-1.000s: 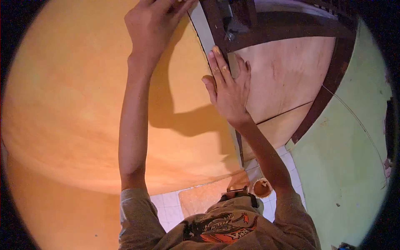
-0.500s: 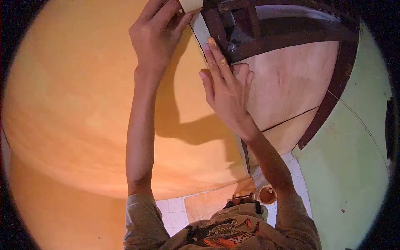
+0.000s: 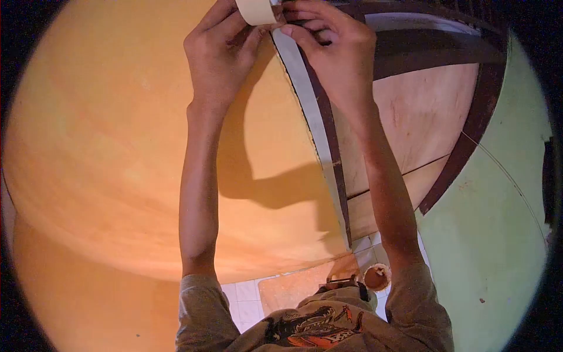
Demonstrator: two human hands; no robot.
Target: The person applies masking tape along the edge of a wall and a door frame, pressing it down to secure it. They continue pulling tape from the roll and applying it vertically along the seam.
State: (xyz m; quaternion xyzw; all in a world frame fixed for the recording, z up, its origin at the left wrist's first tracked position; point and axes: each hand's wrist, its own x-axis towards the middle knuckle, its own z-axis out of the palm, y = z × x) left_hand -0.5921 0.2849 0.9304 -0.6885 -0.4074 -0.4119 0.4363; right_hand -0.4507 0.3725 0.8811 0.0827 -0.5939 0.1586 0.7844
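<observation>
A cream roll of masking tape (image 3: 256, 12) is at the top of the view, partly cut off. My left hand (image 3: 220, 64) grips it from the left, with the thumb beneath. My right hand (image 3: 346, 56) is raised beside the roll, thumb and fingertips closed on the tape right at it; the exact grip is partly hidden. Below both hands, a pale strip (image 3: 302, 88) runs down the narrow edge between the orange-yellow wall (image 3: 129, 129) and the dark brown door frame (image 3: 329, 132).
Right of the frame is a light wooden panel (image 3: 425, 111) with dark borders, then a green wall (image 3: 487, 234). A round brown container (image 3: 377, 277) stands on the white tiled floor (image 3: 246, 299), near my body. An orange-brown board (image 3: 293, 284) lies by the wall's foot.
My right hand has moved up from pressing two fingers along the pale strip to pinching at the tape roll. My left hand and the roll have shifted slightly left.
</observation>
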